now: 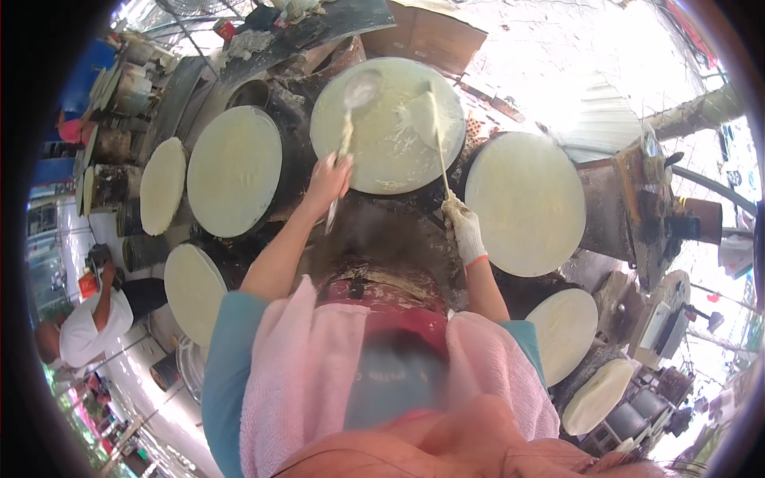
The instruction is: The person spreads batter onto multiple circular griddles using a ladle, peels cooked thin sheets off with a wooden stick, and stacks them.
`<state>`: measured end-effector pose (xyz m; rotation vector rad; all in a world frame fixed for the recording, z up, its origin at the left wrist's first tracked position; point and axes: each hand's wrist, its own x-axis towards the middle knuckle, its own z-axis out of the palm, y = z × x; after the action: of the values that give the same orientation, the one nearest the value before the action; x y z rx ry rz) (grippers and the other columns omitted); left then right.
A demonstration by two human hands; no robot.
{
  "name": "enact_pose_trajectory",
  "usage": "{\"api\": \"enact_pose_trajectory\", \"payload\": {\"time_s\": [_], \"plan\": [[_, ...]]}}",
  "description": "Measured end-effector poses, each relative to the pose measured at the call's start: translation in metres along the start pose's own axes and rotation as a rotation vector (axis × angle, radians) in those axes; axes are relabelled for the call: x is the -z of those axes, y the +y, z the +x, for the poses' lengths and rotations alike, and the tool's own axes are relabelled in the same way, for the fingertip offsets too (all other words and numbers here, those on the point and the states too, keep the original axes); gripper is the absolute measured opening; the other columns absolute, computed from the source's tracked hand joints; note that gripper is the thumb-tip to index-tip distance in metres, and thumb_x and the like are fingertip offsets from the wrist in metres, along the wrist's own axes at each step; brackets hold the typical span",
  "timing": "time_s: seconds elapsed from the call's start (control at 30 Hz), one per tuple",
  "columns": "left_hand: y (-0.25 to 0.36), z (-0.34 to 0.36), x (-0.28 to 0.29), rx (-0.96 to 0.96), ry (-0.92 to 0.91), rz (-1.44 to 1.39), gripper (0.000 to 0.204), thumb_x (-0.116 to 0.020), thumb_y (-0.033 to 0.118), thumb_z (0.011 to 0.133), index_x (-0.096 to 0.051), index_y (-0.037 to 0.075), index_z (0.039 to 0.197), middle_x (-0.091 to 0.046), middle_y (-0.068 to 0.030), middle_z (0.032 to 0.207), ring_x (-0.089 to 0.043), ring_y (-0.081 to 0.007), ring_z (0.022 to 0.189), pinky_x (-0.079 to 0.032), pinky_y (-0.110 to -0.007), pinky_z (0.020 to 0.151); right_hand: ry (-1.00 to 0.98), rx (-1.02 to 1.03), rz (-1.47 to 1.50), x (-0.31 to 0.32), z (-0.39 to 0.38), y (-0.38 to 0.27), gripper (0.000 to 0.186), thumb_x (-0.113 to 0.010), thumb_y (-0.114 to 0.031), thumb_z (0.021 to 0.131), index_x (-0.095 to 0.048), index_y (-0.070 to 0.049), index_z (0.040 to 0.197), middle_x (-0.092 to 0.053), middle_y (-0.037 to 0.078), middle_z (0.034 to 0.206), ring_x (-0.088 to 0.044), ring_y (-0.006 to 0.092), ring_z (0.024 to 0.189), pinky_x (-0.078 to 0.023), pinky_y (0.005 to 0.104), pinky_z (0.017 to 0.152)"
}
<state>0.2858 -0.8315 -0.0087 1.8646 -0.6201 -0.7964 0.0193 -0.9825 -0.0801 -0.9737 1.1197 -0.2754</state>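
In front of me a round griddle (390, 159) carries a thin, pale yellow-green layer of batter. My left hand (327, 185), bare, is closed round the handle of a ladle (347, 137). The ladle's rounded head, blurred by motion, is over the upper left of the griddle. A white glove, stained with batter and cuffed in orange, covers my right hand (464, 229). Its fingers wrap the lower end of a long thin spreader (440, 143), which reaches across the griddle's right side. A wide flat blade seems to spread left from it, but it is blurred.
More round, pale-topped griddles stand left (235, 171) and right (524, 203), with smaller ones farther round both sides. A cardboard sheet (426, 40) lies behind the middle griddle. At far left is another person (96, 323) in a white shirt. A pink towel (299, 366) hangs over my chest.
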Motion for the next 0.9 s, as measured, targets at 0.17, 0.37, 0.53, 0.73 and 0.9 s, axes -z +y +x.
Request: {"api": "enact_pose_trajectory", "payload": {"time_s": [0.17, 0.37, 0.53, 0.73, 0.9], "plan": [[0.016, 0.109, -0.031, 0.055, -0.208, -0.17, 0.023, -0.051, 0.02, 0.092, -0.049, 0.004, 0.074, -0.046, 0.0003, 0.057, -0.041, -0.008, 0.04, -0.03, -0.025, 0.039, 0.079, 0.216, 0.068, 0.0, -0.017, 0.029, 0.035, -0.06, -0.017, 0.089, -0.057, -0.006, 0.123, -0.056, -0.006, 0.076, -0.049, 0.0033, 0.062, -0.04, 0.019, 0.054], [-0.021, 0.127, -0.036, 0.29, -0.511, -0.316, 0.015, -0.049, 0.016, 0.092, -0.047, 0.01, 0.078, -0.04, 0.0046, 0.06, -0.038, -0.0042, 0.046, -0.028, -0.02, 0.038, 0.112, -0.077, 0.279, -0.087, -0.053, 0.057, 0.031, -0.064, -0.033, 0.086, -0.065, -0.015, 0.111, -0.054, -0.005, 0.066, -0.046, 0.0038, 0.052, -0.038, 0.0212, 0.045], [-0.034, 0.078, -0.004, 0.406, -0.499, -0.299, 0.023, -0.048, 0.023, 0.094, -0.053, 0.002, 0.087, -0.04, 0.0033, 0.059, -0.035, -0.0065, 0.041, -0.031, -0.025, 0.04, 0.176, 0.183, 0.344, -0.097, -0.066, 0.049, 0.023, -0.056, -0.025, 0.091, -0.062, -0.006, 0.102, -0.049, -0.005, 0.067, -0.042, 0.0033, 0.051, -0.036, 0.018, 0.045], [-0.057, 0.069, -0.002, 0.573, -0.537, -0.611, 0.018, -0.044, 0.018, 0.095, -0.047, 0.005, 0.084, -0.035, 0.0024, 0.058, -0.038, -0.0083, 0.045, -0.03, -0.024, 0.043, 0.005, 0.275, 0.444, -0.155, -0.048, 0.061, 0.021, -0.058, -0.02, 0.088, -0.061, -0.002, 0.099, -0.05, -0.005, 0.073, -0.043, 0.003, 0.062, -0.038, 0.0171, 0.055], [-0.023, 0.066, 0.047, 0.807, -0.773, -1.848, 0.019, -0.038, 0.019, 0.098, -0.044, 0.001, 0.095, -0.034, 0.005, 0.059, -0.035, -0.0047, 0.042, -0.027, -0.023, 0.044, -0.026, 0.119, 0.336, -0.119, -0.06, 0.018, 0.025, -0.064, -0.029, 0.083, -0.068, -0.009, 0.099, -0.057, -0.005, 0.075, -0.047, 0.0049, 0.064, -0.038, 0.0218, 0.055]]}}
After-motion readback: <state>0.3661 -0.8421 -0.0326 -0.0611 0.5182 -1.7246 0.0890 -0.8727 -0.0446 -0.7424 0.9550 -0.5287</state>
